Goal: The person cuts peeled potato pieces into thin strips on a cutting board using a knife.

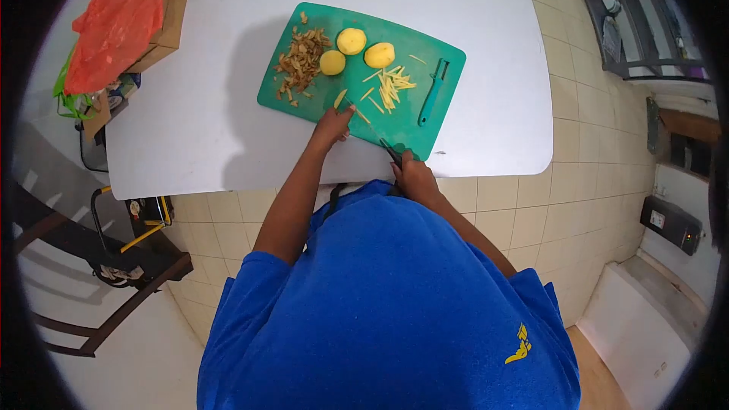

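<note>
- Potatoes (351, 41), three of them, all peeled, are sitting close together on the green board (406, 130), towards its far edge.
- Right hand (414, 176) now: it's gripping the knife (390, 152) by its black handle, fingers wrapping round it at the board's near edge; the blade is blending into the green, hard to make out.
- Left hand (332, 127) is reaching over the near edge, fingertips hovering right by a potato slice (341, 98); whether they're pinching anything, I can't tell.
- Pale strips (393, 89) are lying in a loose pile right of the middle, a few straying around it.
- Brown peelings (302, 61) are heaping over the left side.
- Out on the right, the peeler (430, 99) is lying lengthwise on the board.
- Underneath, the white table (497, 53) is carrying the board.
</note>
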Demonstrator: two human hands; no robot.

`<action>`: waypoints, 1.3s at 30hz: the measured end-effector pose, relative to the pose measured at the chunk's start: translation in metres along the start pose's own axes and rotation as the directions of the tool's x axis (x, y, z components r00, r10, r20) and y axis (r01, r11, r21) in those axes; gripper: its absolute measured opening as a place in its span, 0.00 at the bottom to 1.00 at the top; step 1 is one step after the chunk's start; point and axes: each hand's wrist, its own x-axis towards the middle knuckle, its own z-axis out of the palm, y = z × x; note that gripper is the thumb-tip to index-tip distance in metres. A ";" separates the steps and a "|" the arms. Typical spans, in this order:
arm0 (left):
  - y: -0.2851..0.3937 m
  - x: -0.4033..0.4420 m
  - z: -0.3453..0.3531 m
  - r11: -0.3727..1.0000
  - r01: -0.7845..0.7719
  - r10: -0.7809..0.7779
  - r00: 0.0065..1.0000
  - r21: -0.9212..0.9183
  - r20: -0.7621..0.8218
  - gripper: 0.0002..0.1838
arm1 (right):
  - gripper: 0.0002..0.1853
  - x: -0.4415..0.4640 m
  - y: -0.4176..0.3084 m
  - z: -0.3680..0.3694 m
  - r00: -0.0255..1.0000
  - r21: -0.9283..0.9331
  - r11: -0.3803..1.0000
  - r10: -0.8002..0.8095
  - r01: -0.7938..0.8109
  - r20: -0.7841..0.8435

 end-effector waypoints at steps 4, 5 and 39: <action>-0.004 0.007 -0.001 0.996 0.023 -0.019 0.999 -0.091 0.039 0.30 | 0.18 -0.001 -0.003 -0.003 0.999 -0.014 1.000 0.026 -0.026 0.043; -0.004 0.008 0.000 0.994 0.020 -0.015 0.999 -0.111 0.042 0.30 | 0.19 0.000 -0.001 -0.001 0.999 -0.017 1.000 0.026 -0.025 0.047; 0.013 -0.018 -0.009 0.841 -0.089 0.327 0.869 0.534 -0.370 0.15 | 0.20 -0.001 -0.021 -0.033 0.990 -0.073 0.997 0.039 -0.029 0.132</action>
